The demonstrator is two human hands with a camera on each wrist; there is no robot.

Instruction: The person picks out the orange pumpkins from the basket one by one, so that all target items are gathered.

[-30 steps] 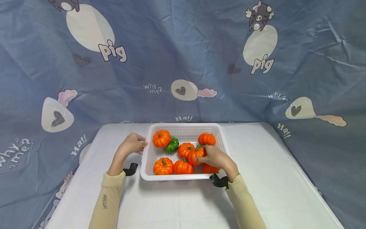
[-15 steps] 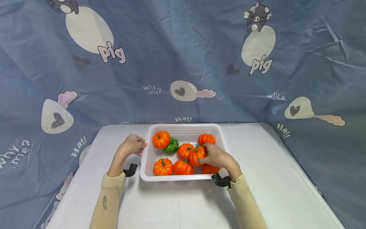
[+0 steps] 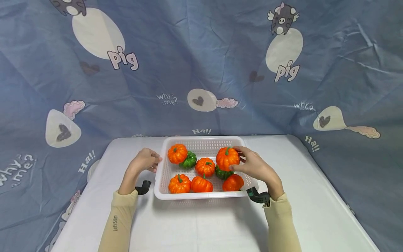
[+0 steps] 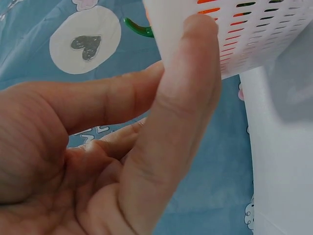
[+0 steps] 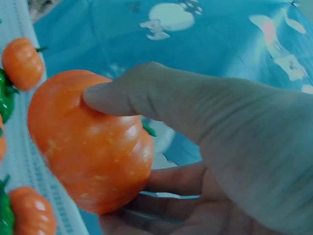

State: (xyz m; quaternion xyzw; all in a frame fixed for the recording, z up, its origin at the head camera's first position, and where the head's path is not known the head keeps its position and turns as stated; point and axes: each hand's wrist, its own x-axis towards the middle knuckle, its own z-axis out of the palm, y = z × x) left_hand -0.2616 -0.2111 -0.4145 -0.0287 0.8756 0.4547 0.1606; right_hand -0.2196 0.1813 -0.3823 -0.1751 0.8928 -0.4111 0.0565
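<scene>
Head view: right hand [image 3: 256, 168] grips an orange pumpkin [image 3: 226, 159] over a white basket [image 3: 201, 196]

Thumb and fingers curl round the pumpkin at the basket's right side, partly hiding a green pumpkin [image 3: 223, 173]. The left hand [image 3: 145, 160], fingers loosely extended, touches the basket's left wall. Another green pumpkin [image 3: 189, 160] sits beside the back-left orange one [image 3: 177, 154]. Three orange pumpkins line the front [image 3: 202, 184]. Everything rests on a white surface [image 3: 195, 227].
</scene>
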